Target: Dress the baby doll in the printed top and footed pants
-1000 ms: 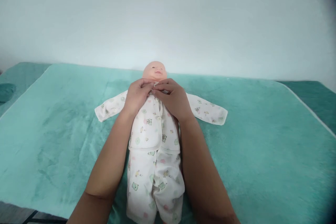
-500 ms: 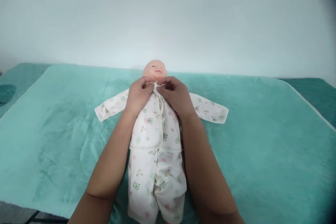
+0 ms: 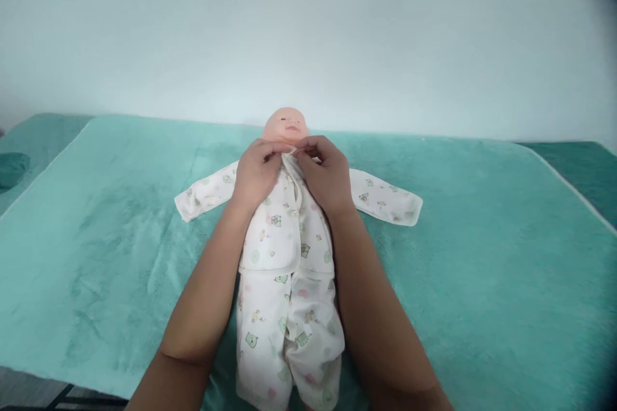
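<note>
A baby doll point(image 3: 288, 121) lies on its back in a white printed jacket point(image 3: 270, 228) and matching trousers point(image 3: 263, 334). Both sleeves stretch out sideways. At the neck, just under the doll's chin, my left hand point(image 3: 260, 170) pinches the left side of the jacket's collar. My right hand point(image 3: 325, 170) pinches the collar from the other side, its fingertips close to those of the left. Whatever fastener may be between the fingertips is hidden. Lower on the front edge a small button point(image 3: 295, 213) shows, with a gap in the overlap above it.
A teal plush blanket point(image 3: 482, 257) spreads under the doll, over a darker teal cover point(image 3: 573, 160) at the sides. Behind stands a pale wall point(image 3: 308, 32). Dark metal bars point(image 3: 81, 400) show below the front left edge.
My right fingertips have shifted slightly up at the collar, and both hands remain at the neck. The doll and its clothes lie almost as before.
</note>
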Demonstrator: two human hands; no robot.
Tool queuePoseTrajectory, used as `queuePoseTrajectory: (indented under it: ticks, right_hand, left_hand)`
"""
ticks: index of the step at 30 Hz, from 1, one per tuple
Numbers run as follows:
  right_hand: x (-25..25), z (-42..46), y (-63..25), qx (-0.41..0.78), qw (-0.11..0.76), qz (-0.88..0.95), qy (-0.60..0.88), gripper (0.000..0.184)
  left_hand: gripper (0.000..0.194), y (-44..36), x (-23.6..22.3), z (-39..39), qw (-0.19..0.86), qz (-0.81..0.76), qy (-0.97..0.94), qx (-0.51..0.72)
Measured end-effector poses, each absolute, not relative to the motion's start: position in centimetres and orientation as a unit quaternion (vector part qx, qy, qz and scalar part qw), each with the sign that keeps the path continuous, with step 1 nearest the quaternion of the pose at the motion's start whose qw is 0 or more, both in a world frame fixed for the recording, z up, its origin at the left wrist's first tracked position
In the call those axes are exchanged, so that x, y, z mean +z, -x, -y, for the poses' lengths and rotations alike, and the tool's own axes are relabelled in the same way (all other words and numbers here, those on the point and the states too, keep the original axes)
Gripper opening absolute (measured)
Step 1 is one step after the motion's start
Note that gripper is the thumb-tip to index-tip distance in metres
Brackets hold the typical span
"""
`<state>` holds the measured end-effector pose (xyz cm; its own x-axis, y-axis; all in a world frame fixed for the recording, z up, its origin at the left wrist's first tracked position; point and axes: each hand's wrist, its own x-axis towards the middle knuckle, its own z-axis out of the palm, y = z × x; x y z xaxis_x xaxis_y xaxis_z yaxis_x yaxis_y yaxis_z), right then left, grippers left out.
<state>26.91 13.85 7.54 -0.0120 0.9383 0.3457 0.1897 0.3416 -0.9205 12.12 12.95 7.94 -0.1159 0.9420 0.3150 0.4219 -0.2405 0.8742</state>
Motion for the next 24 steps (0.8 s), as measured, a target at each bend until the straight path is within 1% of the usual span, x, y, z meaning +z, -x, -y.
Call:
queuePoseTrajectory:
  ticks: [3, 5, 11, 13, 17, 19, 21, 22, 24]
  right_hand:
    - [7.3, -13.8, -26.9, 0.328, 0.541, 0.628, 0.453, 0.022]
    - [7.3, -13.7, -26.9, 0.306, 0.534, 0.640, 0.460, 0.023]
    - [7.4, -13.5, -26.8, 0.165, 0.495, 0.692, 0.499, 0.021]
    - [7.5, -13.6, -26.8, 0.166, 0.495, 0.696, 0.492, 0.021]
    - [8.4, -13.2, -27.4, 0.210, 0.519, 0.679, 0.475, 0.022]
    - [9.6, -12.2, -27.9, 0.232, 0.480, 0.690, 0.489, 0.016]
    - [10.9, -10.8, -28.4, 0.268, 0.394, 0.722, 0.502, 0.008]
    - [11.5, -10.0, -28.6, 0.279, 0.346, 0.739, 0.506, 0.008]
    - [12.1, -8.5, -28.7, 0.278, 0.273, 0.764, 0.514, 0.017]
  left_hand:
    - [0.027, -12.1, 8.1, -12.9, 0.260, -0.565, -0.604, 0.498]
    - [0.027, -12.1, 8.2, -12.9, 0.261, -0.568, -0.602, 0.497]
    - [0.028, -12.2, 8.0, -12.9, 0.245, -0.565, -0.615, 0.493]
    - [0.028, -12.2, 7.8, -12.6, 0.228, -0.562, -0.617, 0.502]
    - [0.026, -12.2, 7.6, -11.1, 0.181, -0.554, -0.611, 0.536]
    - [0.025, -12.2, 7.7, -9.9, 0.168, -0.554, -0.617, 0.533]
    - [0.024, -12.2, 7.7, -8.6, 0.171, -0.551, -0.628, 0.522]
    - [0.024, -12.1, 7.7, -7.9, 0.175, -0.549, -0.631, 0.519]
    - [0.022, -12.1, 7.5, -6.5, 0.182, -0.549, -0.635, 0.512]
